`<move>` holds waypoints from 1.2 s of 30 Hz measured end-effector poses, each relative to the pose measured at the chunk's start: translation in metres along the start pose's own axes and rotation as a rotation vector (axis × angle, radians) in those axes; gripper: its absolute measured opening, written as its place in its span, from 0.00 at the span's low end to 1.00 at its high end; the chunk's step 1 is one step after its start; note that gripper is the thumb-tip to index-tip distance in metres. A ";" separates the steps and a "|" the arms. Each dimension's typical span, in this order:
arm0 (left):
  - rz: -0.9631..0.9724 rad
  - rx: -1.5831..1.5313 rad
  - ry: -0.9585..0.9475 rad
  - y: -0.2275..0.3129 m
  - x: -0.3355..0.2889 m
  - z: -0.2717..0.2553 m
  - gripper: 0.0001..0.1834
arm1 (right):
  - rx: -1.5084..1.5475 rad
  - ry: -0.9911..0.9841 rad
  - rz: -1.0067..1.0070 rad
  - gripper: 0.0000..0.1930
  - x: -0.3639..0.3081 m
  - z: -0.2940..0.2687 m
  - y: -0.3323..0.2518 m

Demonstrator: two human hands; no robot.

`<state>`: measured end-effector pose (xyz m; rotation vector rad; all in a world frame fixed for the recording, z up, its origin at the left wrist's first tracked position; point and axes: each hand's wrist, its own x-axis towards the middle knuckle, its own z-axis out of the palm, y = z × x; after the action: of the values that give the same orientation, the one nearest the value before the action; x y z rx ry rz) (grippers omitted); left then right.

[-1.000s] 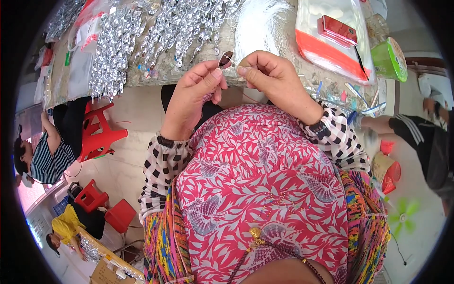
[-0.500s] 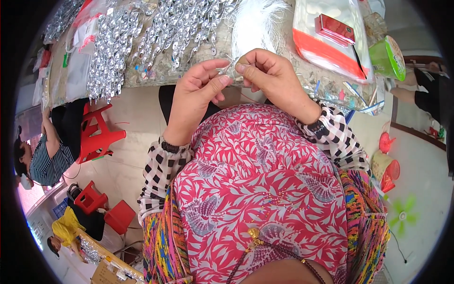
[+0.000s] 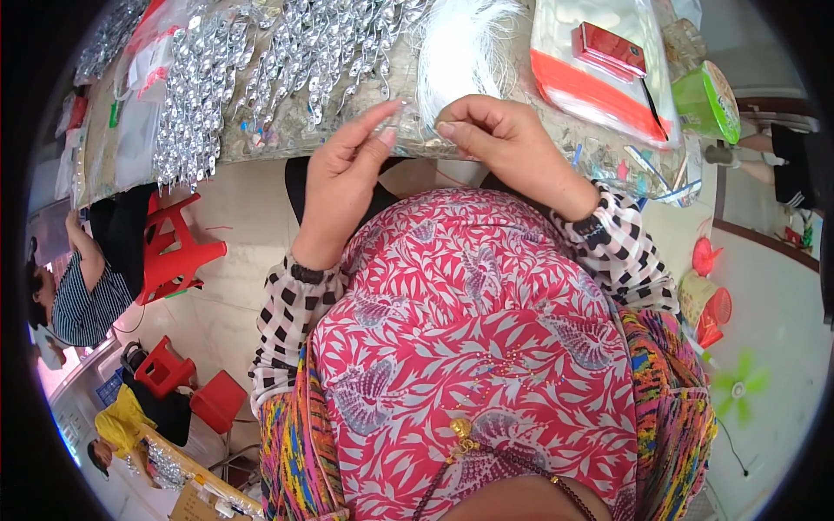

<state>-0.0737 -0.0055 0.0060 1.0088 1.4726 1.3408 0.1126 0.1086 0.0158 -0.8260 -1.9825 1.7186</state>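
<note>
My left hand [image 3: 346,178] is at the near edge of the table, thumb and index finger pinched on something small and pale that I cannot make out. Facing it, my right hand [image 3: 512,148] also pinches with thumb and forefinger; whatever lies between those fingertips is too fine to name. A small gap separates the two hands. Just beyond them spreads a bundle of white threads [image 3: 465,52] on the table. Silver, shiny spoon-shaped pieces [image 3: 334,52] hang in strings left of the threads, with another group of silver strings [image 3: 195,100] draped over the edge farther left.
The worn tabletop [image 3: 287,130] curves across the far side. On its right lie a red box [image 3: 608,50] on a clear plastic bag [image 3: 565,82] and a green tub [image 3: 705,102]. Red stools [image 3: 178,247] and seated people [image 3: 87,286] are at the left; a green fan [image 3: 738,389] is at the right.
My left hand has shifted slightly left, widening the gap to my right hand. The right hand keeps its pinch almost in place. The whole view has shifted a little.
</note>
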 end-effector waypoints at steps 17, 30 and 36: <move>0.337 0.811 -0.335 0.023 0.032 0.073 0.17 | -1.035 0.349 -0.198 0.11 -0.080 -0.110 0.040; 0.513 1.159 -0.419 0.033 0.032 0.106 0.17 | -0.769 0.456 -0.282 0.09 -0.082 -0.080 0.038; 0.569 1.221 -0.430 0.034 0.031 0.109 0.18 | -0.744 0.447 -0.365 0.08 -0.075 -0.075 0.044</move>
<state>0.0225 0.0576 0.0342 2.4391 1.6734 0.3362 0.2247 0.1192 -0.0079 -0.8894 -2.2516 0.5108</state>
